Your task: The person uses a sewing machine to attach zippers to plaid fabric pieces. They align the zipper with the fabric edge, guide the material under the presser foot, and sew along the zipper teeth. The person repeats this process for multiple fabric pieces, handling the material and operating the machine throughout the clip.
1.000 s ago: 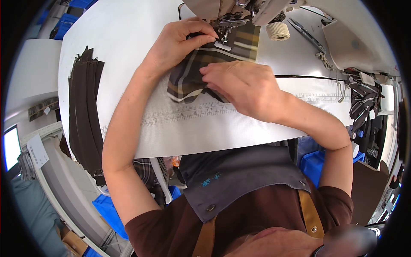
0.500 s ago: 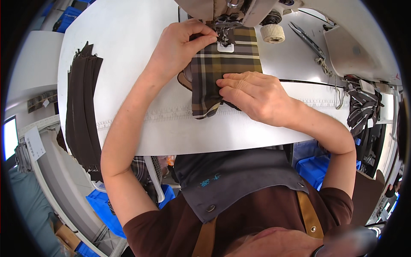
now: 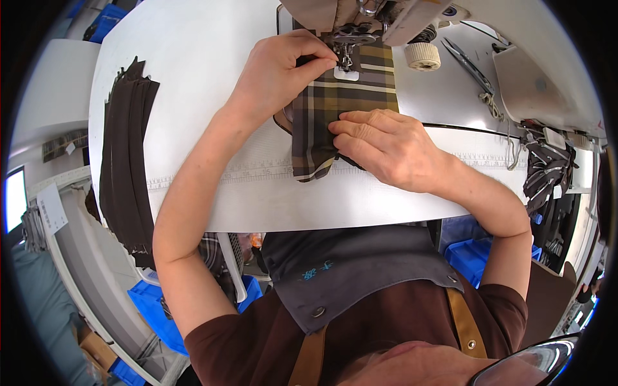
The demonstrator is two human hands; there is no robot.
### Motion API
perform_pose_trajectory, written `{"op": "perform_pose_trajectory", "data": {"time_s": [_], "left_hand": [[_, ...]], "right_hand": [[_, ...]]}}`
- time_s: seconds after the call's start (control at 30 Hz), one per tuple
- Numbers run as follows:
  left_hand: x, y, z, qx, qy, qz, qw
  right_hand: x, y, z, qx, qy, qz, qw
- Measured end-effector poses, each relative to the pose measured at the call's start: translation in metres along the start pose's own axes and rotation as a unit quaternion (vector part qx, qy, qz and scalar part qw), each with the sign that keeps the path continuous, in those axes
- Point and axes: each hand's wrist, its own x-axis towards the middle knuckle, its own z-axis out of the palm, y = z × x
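Observation:
Plaid fabric (image 3: 347, 96) in brown, olive and cream lies under the presser foot (image 3: 346, 61) of a sewing machine (image 3: 380, 19). Beside the foot, my left hand (image 3: 277, 71) has thumb and index finger pinched together. What is between those fingertips is too small to make out. My right hand (image 3: 393, 148) rests on the fabric's near part, fingers stretched out over it and the thumb hidden. The near edge of the cloth is rumpled there, and a brown edge shows under its left side.
A bundle of dark brown fabric strips (image 3: 125, 154) lies on the left of the white table (image 3: 257, 206). Tweezers (image 3: 468, 64) and a cord lie right of the machine. Striped cloth (image 3: 547, 167) hangs at the right edge. Blue bins (image 3: 460, 257) stand below.
The view has shifted slightly. Both hands keep nearly the same places on the cloth, which has advanced a little under the foot at most.

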Motion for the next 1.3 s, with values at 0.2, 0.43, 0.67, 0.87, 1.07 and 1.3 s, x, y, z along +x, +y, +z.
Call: {"op": "perform_pose_trajectory", "data": {"time_s": [0.2, 0.43, 0.67, 0.87, 1.07, 1.3], "left_hand": [[-0.008, -0.005, 0.009, 0.111, 0.040, 0.101, 0.988], [-0.012, -0.013, 0.015, 0.189, 0.089, 0.215, 0.954], [-0.014, -0.015, 0.007, 0.211, 0.059, 0.238, 0.946], [-0.015, -0.020, 0.010, 0.199, 0.065, 0.232, 0.950], [-0.003, -0.023, 0.009, 0.193, 0.086, 0.229, 0.950], [-0.001, -0.025, 0.010, 0.183, 0.092, 0.220, 0.954]], "right_hand": [[-0.002, 0.000, -0.001, 0.001, -0.007, 0.003, 1.000], [-0.005, 0.010, 0.000, 0.084, 0.090, 0.070, 0.990], [0.005, 0.047, -0.005, -0.053, -0.003, 0.116, 0.992], [0.002, 0.045, -0.006, -0.054, -0.013, 0.119, 0.991], [0.004, 0.052, -0.002, -0.071, -0.008, 0.139, 0.988], [0.007, 0.054, -0.002, -0.066, 0.007, 0.141, 0.988]]}}
